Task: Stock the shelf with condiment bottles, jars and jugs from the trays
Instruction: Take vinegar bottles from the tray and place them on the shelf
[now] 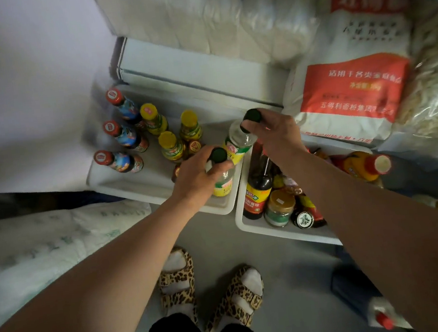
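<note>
Two white trays stand on the floor under the shelf. In the left tray, my left hand grips the neck of a clear green-capped bottle. Just right of it, my right hand holds the neck of a second clear green-capped bottle, tilted at the trays' shared edge. Three red-capped dark bottles and several yellow-capped bottles stand in the left tray. The right tray holds a dark soy sauce bottle, a gold-lidded jar and other bottles.
A red and white flour sack leans behind the right tray. White packs fill the shelf above a white box. A pale sack lies at left. My sandalled feet stand on the grey floor.
</note>
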`<state>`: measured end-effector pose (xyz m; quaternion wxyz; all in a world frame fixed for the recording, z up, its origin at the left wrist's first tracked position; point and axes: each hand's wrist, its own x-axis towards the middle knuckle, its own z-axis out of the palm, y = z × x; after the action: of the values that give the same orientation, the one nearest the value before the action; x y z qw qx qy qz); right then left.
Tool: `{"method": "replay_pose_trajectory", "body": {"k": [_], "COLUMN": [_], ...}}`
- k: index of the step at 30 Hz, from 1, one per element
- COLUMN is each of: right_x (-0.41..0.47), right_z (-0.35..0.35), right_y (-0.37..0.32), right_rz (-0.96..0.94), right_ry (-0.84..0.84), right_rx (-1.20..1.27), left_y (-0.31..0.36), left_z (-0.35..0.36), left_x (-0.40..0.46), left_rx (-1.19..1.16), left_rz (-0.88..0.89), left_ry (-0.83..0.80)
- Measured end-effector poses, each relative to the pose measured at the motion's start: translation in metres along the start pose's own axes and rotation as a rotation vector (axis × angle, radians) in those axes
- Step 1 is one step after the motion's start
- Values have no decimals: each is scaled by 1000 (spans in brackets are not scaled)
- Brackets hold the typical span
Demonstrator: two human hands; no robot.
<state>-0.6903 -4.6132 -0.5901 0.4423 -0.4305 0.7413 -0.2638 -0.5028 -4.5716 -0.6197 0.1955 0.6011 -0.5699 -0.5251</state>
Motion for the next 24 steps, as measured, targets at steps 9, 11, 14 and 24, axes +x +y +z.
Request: {"method": "replay_pose_trajectory", "body": {"k": [9,11,14,24], "right_x": [-89,-112,-146,-249], "right_z": [-116,-140,-173,-288], "right_y": [-156,-189,-235,-395], "right_rz": [-106,-123,-203,-567], "right_ry": [38,45,49,113], "right_rx": [-32,-49,-30,-83], "left_y": [160,202,264,484], "left_z": [-99,-123,-157,-265], "left_x": [-56,-71,-96,-189], "left_rx": [-87,-44,-24,3], "left_rz": [-20,9,64,266], "left_ry": [38,47,64,211]}}
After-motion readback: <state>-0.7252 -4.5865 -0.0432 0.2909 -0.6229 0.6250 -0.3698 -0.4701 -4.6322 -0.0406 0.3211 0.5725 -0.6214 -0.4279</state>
